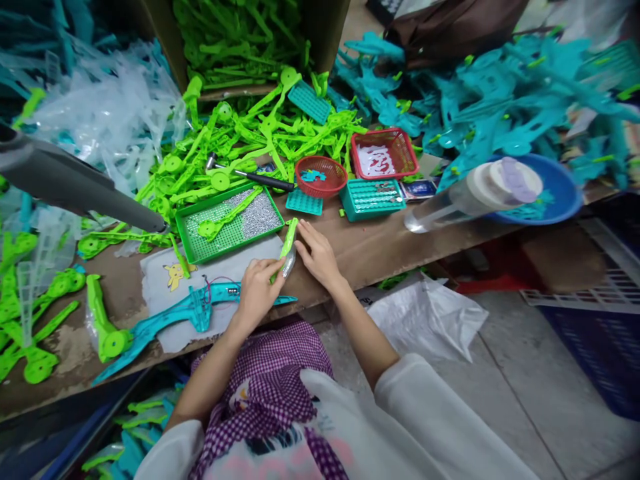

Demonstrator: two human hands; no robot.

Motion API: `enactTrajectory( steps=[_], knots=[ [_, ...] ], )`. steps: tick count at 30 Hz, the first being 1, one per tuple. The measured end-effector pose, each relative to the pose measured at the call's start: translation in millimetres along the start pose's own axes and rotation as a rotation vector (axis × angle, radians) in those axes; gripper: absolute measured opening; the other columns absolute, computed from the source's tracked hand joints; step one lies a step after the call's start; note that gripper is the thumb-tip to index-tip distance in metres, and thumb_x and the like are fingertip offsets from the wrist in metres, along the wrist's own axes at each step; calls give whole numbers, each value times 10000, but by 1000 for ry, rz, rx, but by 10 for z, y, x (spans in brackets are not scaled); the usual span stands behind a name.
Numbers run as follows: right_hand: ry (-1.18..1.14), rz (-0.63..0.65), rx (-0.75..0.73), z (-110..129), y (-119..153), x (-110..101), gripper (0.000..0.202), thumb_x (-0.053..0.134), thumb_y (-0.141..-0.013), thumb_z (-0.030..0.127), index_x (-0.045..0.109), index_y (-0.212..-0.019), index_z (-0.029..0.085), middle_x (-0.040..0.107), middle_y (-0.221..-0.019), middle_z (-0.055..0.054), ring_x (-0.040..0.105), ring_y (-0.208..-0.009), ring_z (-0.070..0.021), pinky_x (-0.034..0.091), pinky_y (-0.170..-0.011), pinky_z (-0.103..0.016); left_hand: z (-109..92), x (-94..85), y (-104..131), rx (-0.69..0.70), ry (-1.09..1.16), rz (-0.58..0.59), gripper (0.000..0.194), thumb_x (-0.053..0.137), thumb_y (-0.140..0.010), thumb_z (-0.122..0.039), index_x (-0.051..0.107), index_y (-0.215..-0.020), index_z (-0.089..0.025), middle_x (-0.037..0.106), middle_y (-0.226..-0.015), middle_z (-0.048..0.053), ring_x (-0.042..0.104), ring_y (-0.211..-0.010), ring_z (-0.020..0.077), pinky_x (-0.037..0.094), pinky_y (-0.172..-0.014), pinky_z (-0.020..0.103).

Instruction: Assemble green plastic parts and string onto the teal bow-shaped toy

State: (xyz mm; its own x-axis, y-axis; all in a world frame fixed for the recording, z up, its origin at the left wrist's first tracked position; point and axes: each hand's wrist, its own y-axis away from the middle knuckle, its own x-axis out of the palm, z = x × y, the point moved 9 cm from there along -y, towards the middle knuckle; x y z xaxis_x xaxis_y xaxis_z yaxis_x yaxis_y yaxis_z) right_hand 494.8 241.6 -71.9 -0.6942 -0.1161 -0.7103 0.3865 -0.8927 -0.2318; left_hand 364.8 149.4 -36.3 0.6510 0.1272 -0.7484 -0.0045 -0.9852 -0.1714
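Observation:
My left hand (261, 285) is closed around the lower end of a bright green plastic part (289, 239), which has a clear plastic piece along its lower side. My right hand (320, 255) lies just right of it, fingers stretched out and the tips at or near its edge. Under my left wrist, a long turquoise plastic piece (173, 319) with thin wires rests on a pale cloth (155, 270). Behind the hands is a green tray (187, 250) of small silvery pieces with another green part across it. A dark-handled tool (270, 181) lies beyond the tray.
Heaped green parts (270, 133) cover the back of the table. A red-orange basket (325, 189), a red basket (410, 160), a teal box (370, 208) and a clear bottle (450, 199) stand right. A grey arm-like device (85, 173) juts in from the left.

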Motion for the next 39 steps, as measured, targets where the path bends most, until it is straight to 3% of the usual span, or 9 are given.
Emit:
enactTrajectory(
  steps=[6,14,21,26,30,34,39],
  knots=[
    [120,98,-15,-9,-89,64,516,384,-993,386,447,-1471,203,428,-1545,-85,403,-1447,-217,359,-1176,-439,74,50,-40,-5,15,27,310,562,-896,-182,715,-1165,-201,742,-1048,76,633,-924,223,498,-877,375],
    [210,179,-36,-23,-169,126,495,374,-998,372,470,-1453,203,475,-1513,-106,446,-1418,-222,373,-1151,-459,153,113,-110,-51,71,76,332,573,-869,-171,712,-1169,-206,735,-1071,84,647,-967,243,502,-937,416],
    [291,205,-40,53,-244,96,473,387,-995,357,530,-1399,157,496,-1497,-107,417,-1436,-255,382,-1136,-467,207,158,-118,-55,120,88,328,579,-865,-180,713,-1164,-180,629,-1272,126,614,-1155,271,468,-1041,439],
    [356,234,-97,114,-277,91,466,381,-994,346,555,-1371,136,529,-1462,-135,463,-1403,-270,332,-1162,-506,263,181,-151,-42,238,243,330,527,-923,-219,688,-1210,-201,677,-1213,104,635,-1129,249,472,-1038,448],
    [370,219,-114,160,-253,88,542,338,-998,458,545,-1377,130,543,-1447,-158,470,-1395,-298,235,-1192,-580,347,182,-151,-34,318,418,371,657,-852,-245,672,-1223,-247,689,-1222,84,632,-1142,260,465,-1038,464],
    [390,212,-82,184,-219,112,664,283,-982,571,512,-1397,106,510,-1474,-177,449,-1408,-307,179,-1210,-588,461,177,-132,-86,251,413,427,741,-770,-227,674,-1191,-216,693,-1175,111,640,-1109,283,479,-1000,454],
    [403,190,-55,185,-205,132,667,274,-984,562,507,-1404,99,498,-1484,-174,438,-1416,-302,180,-1215,-582,465,191,-78,-103,156,400,322,729,-791,-266,686,-1102,-193,701,-1089,92,650,-1028,265,489,-943,414]
  ],
)
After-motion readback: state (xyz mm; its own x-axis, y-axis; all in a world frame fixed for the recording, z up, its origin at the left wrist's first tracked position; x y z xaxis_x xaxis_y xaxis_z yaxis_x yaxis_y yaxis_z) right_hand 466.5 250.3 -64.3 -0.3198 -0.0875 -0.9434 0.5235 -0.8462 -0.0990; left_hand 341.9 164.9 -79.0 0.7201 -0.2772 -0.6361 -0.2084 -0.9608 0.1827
